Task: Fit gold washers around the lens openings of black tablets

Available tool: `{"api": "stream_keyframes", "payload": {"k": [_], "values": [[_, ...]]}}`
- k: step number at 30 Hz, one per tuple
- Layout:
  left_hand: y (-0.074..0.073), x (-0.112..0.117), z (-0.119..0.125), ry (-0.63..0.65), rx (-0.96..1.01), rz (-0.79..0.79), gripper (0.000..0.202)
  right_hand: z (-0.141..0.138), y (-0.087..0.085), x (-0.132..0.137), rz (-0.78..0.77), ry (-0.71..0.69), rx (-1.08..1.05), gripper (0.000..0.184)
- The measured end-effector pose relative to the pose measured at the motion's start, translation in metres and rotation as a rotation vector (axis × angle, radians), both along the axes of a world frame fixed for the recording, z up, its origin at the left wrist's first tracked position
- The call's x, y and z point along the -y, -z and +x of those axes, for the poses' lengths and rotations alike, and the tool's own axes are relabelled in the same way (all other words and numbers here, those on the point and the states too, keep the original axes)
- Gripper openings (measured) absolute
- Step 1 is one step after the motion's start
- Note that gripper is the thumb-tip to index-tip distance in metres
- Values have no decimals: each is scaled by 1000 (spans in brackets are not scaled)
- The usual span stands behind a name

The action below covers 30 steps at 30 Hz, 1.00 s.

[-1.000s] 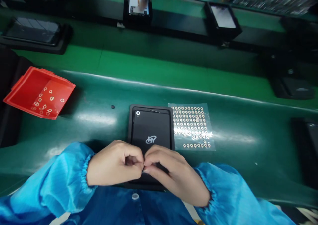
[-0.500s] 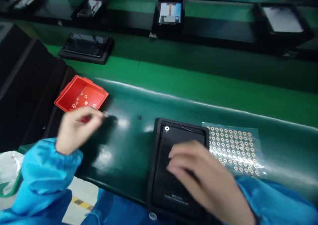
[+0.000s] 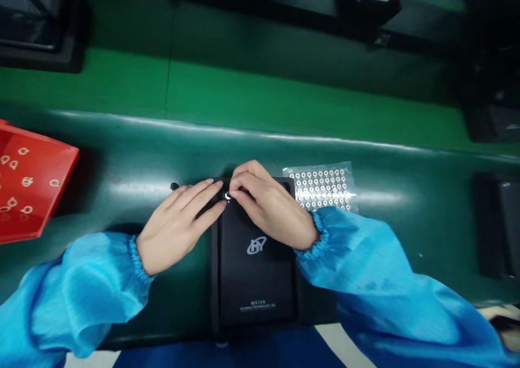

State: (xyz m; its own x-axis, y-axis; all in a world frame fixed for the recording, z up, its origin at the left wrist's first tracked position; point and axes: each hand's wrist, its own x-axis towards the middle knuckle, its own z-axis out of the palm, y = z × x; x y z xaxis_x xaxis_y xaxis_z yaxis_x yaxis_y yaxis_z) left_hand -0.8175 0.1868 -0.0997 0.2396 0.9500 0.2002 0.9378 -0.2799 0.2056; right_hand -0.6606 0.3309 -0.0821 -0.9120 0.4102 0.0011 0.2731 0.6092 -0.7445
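A black tablet [image 3: 260,281] lies back up in a dark tray [image 3: 215,303], with a pale logo on its middle. At its upper left corner is a small white ring [image 3: 228,196]. My right hand [image 3: 270,202] pinches right at that ring; what its fingertips hold, if anything, is hidden. Fingers stretched out, my left hand [image 3: 179,224] rests over the tray's upper left edge, its fingertips close to the ring. A small black round piece [image 3: 174,186] lies just beyond the left fingers. Beside the tablet is a clear sheet of small ring stickers [image 3: 325,186], partly behind my right hand.
On the left stands a red bin [image 3: 44,194] holding several loose ring-shaped bits. Another tablet [image 3: 28,15] in a tray is at the upper left. Dark trays [image 3: 493,227] stand at the right edge. A raised green ledge [image 3: 264,97] runs behind the dark green mat [image 3: 122,156].
My left hand has moved from beside the red bin to the tablet's upper left corner. My right hand has gone up to the ring and pinches there. The view has shifted.
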Motion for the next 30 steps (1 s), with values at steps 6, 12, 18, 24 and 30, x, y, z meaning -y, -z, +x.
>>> {"api": "stream_keyframes", "payload": {"k": [6,12,18,24,30], "values": [[2,-2,-4,-6,-6,12,46,-1,3,2,121,5,38,14],[6,-2,-1,-26,0,2,46,1,7,9,177,74,-28,15],[8,-4,1,-80,46,-13,47,48,0,29,77,138,-82,26],[5,-4,5,-62,-24,-45,63,73,15,66,108,153,-75,22],[-11,-15,-1,-78,34,-159,52,66,15,65,106,150,-82,22]]}}
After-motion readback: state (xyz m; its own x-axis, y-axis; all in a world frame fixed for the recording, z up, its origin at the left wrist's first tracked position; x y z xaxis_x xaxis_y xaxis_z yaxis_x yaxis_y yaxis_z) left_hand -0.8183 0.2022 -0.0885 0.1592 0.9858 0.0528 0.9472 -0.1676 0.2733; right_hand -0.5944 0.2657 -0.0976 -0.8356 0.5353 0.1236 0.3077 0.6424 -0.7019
